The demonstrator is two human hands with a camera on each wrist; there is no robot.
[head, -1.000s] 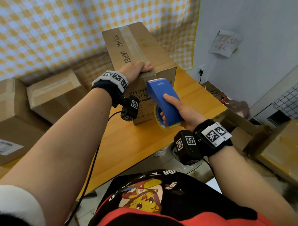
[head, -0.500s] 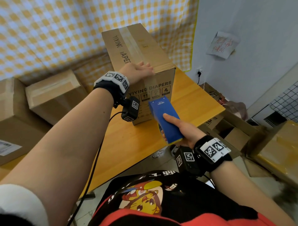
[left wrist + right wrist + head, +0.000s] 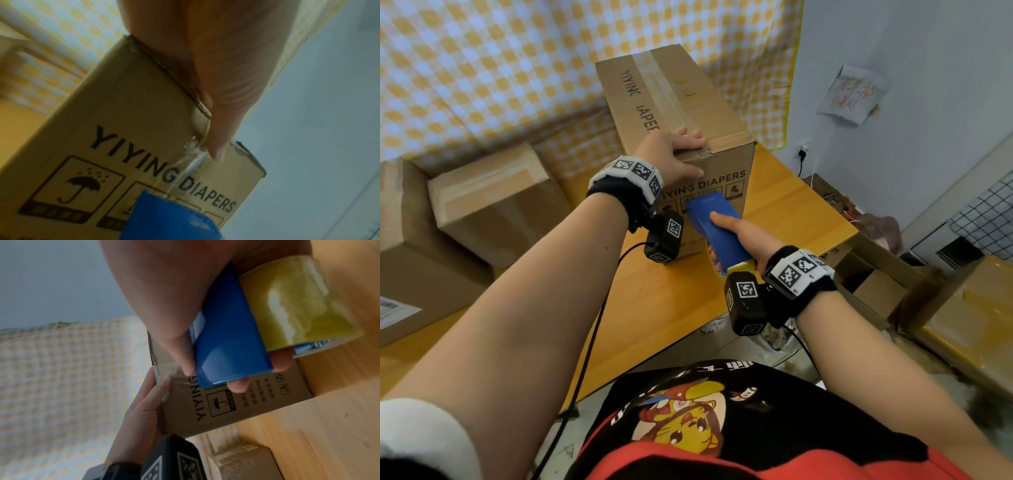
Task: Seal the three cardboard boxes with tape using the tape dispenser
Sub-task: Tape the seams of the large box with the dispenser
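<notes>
Cardboard box (image 3: pixel 681 113) steadied under our flat left hand (image 3: pixel 674 156); right hand (image 3: pixel 743 236) grips the dispenser (image 3: pixel 717 233); pulling askew could wrinkle or tear the tape (image 3: pixel 176 374).

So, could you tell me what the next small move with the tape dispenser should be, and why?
Probably tilt the tape dispenser to cut the strip. The tape runs over the top edge and down the printed front of the diaper box, where the right hand holds the dispenser low. The left hand rests on that edge, with its thumb on the tape.
</notes>
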